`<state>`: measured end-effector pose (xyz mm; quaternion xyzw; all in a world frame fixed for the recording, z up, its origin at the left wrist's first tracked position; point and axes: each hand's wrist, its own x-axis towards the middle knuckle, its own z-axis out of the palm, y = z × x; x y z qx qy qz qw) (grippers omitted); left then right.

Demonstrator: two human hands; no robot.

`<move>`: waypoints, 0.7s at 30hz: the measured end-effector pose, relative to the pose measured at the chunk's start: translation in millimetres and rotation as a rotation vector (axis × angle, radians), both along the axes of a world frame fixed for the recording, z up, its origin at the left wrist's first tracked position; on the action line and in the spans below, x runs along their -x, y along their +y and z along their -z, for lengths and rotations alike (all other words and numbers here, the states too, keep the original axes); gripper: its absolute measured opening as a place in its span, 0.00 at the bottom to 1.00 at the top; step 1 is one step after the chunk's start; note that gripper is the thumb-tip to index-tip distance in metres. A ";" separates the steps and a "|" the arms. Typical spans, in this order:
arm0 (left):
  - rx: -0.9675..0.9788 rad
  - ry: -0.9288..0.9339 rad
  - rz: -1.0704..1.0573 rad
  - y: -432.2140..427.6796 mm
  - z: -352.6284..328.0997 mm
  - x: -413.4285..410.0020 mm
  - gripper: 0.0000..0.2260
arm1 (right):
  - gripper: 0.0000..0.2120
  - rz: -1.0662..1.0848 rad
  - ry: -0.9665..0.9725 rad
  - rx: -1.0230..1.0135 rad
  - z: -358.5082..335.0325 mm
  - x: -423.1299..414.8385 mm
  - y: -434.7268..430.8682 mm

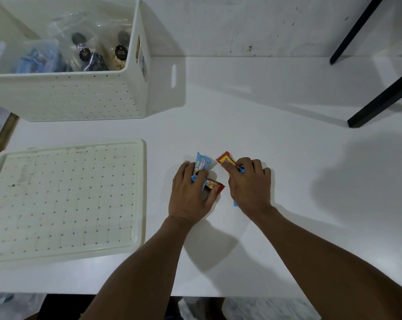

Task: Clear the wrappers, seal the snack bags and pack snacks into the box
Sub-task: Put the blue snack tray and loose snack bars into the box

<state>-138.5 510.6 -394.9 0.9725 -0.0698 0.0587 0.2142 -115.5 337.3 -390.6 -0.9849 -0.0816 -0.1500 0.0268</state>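
Below and right of the box (68, 98), my left grip (190, 192) curls round a blue packet (203, 163) and my right grip (249, 183) round a red packet (224, 159), so I can pack handfuls together.

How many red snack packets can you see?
2. The first red packet sticks out under the left hand; the second red packet is gripped by the right hand. The hands may hide more.
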 end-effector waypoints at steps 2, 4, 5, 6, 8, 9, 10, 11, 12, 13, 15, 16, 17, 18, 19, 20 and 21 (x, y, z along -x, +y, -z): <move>0.050 0.013 -0.038 0.3 2.0 -1.3 0.20 | 0.19 -0.012 0.002 -0.002 -0.9 -1.3 -0.2; 0.083 0.032 -0.042 0.7 3.7 -1.7 0.23 | 0.19 -0.026 -0.005 -0.029 -0.8 -3.5 -2.7; 0.087 0.028 -0.036 1.1 4.0 -1.6 0.25 | 0.19 -0.029 -0.006 -0.047 -0.7 -4.7 -4.0; 0.086 0.015 -0.029 1.8 3.8 -1.7 0.26 | 0.19 -0.031 -0.006 -0.064 -1.2 -5.8 -5.2; 0.076 -0.023 -0.015 3.6 1.2 -4.0 0.27 | 0.19 -0.033 -0.002 -0.100 -2.6 -7.8 -6.7; 0.069 -0.040 -0.007 4.4 -1.0 -6.2 0.28 | 0.19 -0.035 -0.002 -0.122 -3.4 -8.7 -7.2; 0.059 -0.054 0.004 5.0 -3.7 -9.1 0.28 | 0.19 -0.037 -0.001 -0.144 -4.2 -8.9 -7.6; 0.044 -0.066 0.019 5.8 -6.1 -12.5 0.29 | 0.19 -0.041 0.003 -0.163 -4.7 -9.2 -7.4; 0.024 -0.075 0.034 6.6 -8.3 -16.1 0.30 | 0.20 -0.045 0.011 -0.180 -4.6 -9.3 -7.0; 0.007 -0.080 0.044 7.3 -9.3 -19.5 0.31 | 0.20 -0.047 0.025 -0.196 -3.9 -9.5 -6.2; -0.012 -0.081 0.048 8.3 -8.7 -23.8 0.33 | 0.22 -0.039 0.047 -0.227 -3.4 -9.7 -3.6; -0.022 -0.081 0.049 8.5 -7.7 -24.9 0.34 | 0.22 -0.031 0.052 -0.240 -3.8 -9.8 -2.2; -0.034 -0.080 0.053 8.5 -7.1 -26.0 0.35 | 0.22 -0.025 0.053 -0.250 -4.9 -9.9 -0.8; -0.044 -0.077 0.059 8.4 -6.6 -26.6 0.35 | 0.21 -0.023 0.054 -0.256 -6.5 -9.9 0.3; -0.048 -0.073 0.062 8.4 -6.8 -26.9 0.35 | 0.21 -0.024 0.055 -0.260 -8.3 -9.9 1.2; -0.047 -0.069 0.063 8.2 -7.9 -27.2 0.35 | 0.20 -0.025 0.059 -0.267 -10.5 -10.1 1.8; -0.044 -0.065 0.065 8.4 -9.6 -27.5 0.35 | 0.20 -0.024 0.063 -0.277 -13.0 -10.9 2.3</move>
